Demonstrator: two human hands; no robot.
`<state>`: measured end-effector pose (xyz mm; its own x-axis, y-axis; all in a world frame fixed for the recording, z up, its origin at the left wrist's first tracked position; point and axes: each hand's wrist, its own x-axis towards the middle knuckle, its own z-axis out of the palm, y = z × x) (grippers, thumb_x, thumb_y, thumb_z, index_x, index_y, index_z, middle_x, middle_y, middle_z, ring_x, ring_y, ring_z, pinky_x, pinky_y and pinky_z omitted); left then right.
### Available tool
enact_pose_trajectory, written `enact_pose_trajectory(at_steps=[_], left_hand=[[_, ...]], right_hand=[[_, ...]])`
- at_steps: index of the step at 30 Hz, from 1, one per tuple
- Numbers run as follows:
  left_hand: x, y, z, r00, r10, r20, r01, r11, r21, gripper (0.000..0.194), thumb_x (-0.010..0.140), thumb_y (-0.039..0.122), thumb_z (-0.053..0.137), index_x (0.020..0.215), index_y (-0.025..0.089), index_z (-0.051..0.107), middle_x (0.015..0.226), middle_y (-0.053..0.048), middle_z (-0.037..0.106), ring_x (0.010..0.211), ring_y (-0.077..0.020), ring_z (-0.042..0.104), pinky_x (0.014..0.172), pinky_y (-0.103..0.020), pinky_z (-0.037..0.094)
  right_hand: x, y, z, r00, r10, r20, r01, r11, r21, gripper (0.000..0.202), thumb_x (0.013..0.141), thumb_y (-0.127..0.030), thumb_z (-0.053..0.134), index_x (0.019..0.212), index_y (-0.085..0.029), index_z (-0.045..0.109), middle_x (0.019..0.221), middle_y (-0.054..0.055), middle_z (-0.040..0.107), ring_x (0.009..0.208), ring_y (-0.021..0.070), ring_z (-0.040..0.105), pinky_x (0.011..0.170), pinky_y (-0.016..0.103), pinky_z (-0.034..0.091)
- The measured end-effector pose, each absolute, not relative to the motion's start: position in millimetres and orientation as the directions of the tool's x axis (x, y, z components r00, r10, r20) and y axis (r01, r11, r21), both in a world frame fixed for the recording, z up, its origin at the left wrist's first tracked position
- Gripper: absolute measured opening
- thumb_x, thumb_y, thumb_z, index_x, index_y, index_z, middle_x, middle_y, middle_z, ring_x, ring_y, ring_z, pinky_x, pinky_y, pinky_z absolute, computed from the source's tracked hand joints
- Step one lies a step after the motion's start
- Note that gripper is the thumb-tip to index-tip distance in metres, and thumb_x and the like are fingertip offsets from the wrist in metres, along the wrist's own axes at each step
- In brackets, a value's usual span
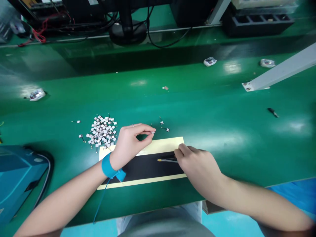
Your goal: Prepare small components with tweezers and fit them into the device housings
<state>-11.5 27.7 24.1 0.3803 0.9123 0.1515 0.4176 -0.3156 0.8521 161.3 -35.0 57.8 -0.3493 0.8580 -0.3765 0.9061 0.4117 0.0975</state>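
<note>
My left hand (132,141), with a blue strap (108,166) on its wrist, pinches a small whitish part (153,132) between thumb and forefinger. My right hand (197,164) is closed around a thin tool with a yellowish tip (159,160), which points left over a black strip (148,166). That strip lies on a pale yellow sheet (172,143) under both hands. To the left of my left hand is a heap of small white-topped parts with short leads (101,131). Two similar parts (167,129) lie just beyond my fingers.
A blue machine (19,181) with a dark cable stands at the left. A monitor base (127,32) and cables are at the back. A metal post (283,67) rises at the right, near a small black object (273,112). Small wrapped bundles (37,94) lie around the green table.
</note>
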Motion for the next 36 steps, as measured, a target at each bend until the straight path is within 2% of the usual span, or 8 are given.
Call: enact_pose_trajectory(at_steps=[5, 9, 11, 13, 16, 18, 25, 36], left_hand=[[-7, 22, 14, 0.387, 0.918, 0.083, 0.341, -0.226, 0.912, 0.015, 0.068, 0.010, 0.056, 0.080, 0.014, 0.065, 0.080, -0.005, 0.065, 0.071, -0.0136, 0.062, 0.064, -0.022, 0.053], [-2, 15, 10, 0.381, 0.916, 0.126, 0.353, -0.271, 0.896, 0.015, 0.069, 0.011, 0.056, 0.080, 0.015, 0.065, 0.078, -0.005, 0.064, 0.069, -0.0122, 0.061, 0.065, -0.023, 0.051], [0, 13, 11, 0.391, 0.902, 0.181, 0.361, -0.331, 0.872, 0.013, 0.070, 0.011, 0.056, 0.077, 0.016, 0.065, 0.077, -0.004, 0.064, 0.069, -0.0117, 0.060, 0.065, -0.023, 0.050], [0, 11, 13, 0.397, 0.887, 0.235, 0.361, -0.387, 0.848, 0.011, 0.071, 0.011, 0.056, 0.075, 0.016, 0.064, 0.075, -0.004, 0.064, 0.068, -0.0114, 0.060, 0.065, -0.022, 0.049], [-2, 10, 14, 0.395, 0.860, 0.323, 0.337, -0.463, 0.820, 0.009, 0.071, 0.011, 0.057, 0.077, 0.017, 0.062, 0.071, -0.002, 0.063, 0.067, -0.0109, 0.058, 0.064, -0.023, 0.048], [-3, 10, 14, 0.395, 0.829, 0.397, 0.288, -0.522, 0.803, 0.012, 0.070, 0.010, 0.058, 0.080, 0.017, 0.060, 0.071, -0.002, 0.063, 0.068, -0.0108, 0.058, 0.064, -0.023, 0.048], [-4, 10, 15, 0.421, 0.730, 0.538, 0.212, -0.656, 0.724, 0.018, 0.068, 0.005, 0.060, 0.082, 0.015, 0.057, 0.069, -0.003, 0.063, 0.068, -0.0108, 0.059, 0.062, -0.022, 0.050], [-7, 9, 13, 0.503, 0.653, 0.566, 0.228, -0.732, 0.642, 0.022, 0.069, 0.003, 0.059, 0.089, 0.013, 0.056, 0.073, -0.004, 0.065, 0.073, -0.0113, 0.059, 0.067, -0.021, 0.051]], right_hand=[[162, -32, 57, -0.296, 0.850, -0.435, 0.931, 0.359, 0.068, 0.018, 0.073, 0.000, 0.047, 0.072, -0.012, 0.061, 0.073, 0.009, 0.061, 0.059, 0.0183, 0.060, 0.040, 0.025, 0.029], [176, -17, 54, -0.290, 0.831, -0.474, 0.947, 0.321, -0.016, 0.009, 0.077, -0.014, 0.053, 0.079, -0.014, 0.062, 0.080, 0.008, 0.063, 0.065, 0.0201, 0.061, 0.046, 0.025, 0.033], [188, -6, 51, -0.353, 0.811, -0.466, 0.936, 0.300, -0.187, 0.006, 0.075, -0.020, 0.057, 0.078, -0.016, 0.062, 0.076, 0.005, 0.064, 0.065, 0.0183, 0.060, 0.049, 0.024, 0.034], [197, 4, 46, -0.411, 0.808, -0.423, 0.869, 0.207, -0.449, 0.010, 0.076, -0.025, 0.055, 0.073, -0.018, 0.061, 0.060, 0.000, 0.059, 0.053, 0.0131, 0.053, 0.046, 0.022, 0.031], [199, 10, 38, -0.392, 0.856, -0.337, 0.584, -0.051, -0.810, 0.020, 0.075, -0.036, 0.053, 0.070, -0.017, 0.059, 0.051, -0.002, 0.049, 0.044, 0.0091, 0.040, 0.042, 0.021, 0.025], [190, 7, 33, -0.369, 0.877, -0.309, 0.366, -0.169, -0.915, 0.022, 0.073, -0.038, 0.055, 0.069, -0.016, 0.059, 0.061, 0.000, 0.053, 0.047, 0.0085, 0.039, 0.043, 0.022, 0.026], [165, -13, 28, -0.277, 0.925, -0.260, 0.108, -0.240, -0.965, 0.013, 0.070, -0.027, 0.061, 0.068, -0.016, 0.055, 0.073, 0.000, 0.056, 0.053, 0.0078, 0.038, 0.047, 0.022, 0.027], [165, -12, 31, -0.300, 0.917, -0.265, 0.186, -0.216, -0.959, 0.007, 0.070, -0.020, 0.057, 0.066, -0.016, 0.052, 0.071, -0.001, 0.054, 0.047, 0.0060, 0.032, 0.045, 0.021, 0.027]])
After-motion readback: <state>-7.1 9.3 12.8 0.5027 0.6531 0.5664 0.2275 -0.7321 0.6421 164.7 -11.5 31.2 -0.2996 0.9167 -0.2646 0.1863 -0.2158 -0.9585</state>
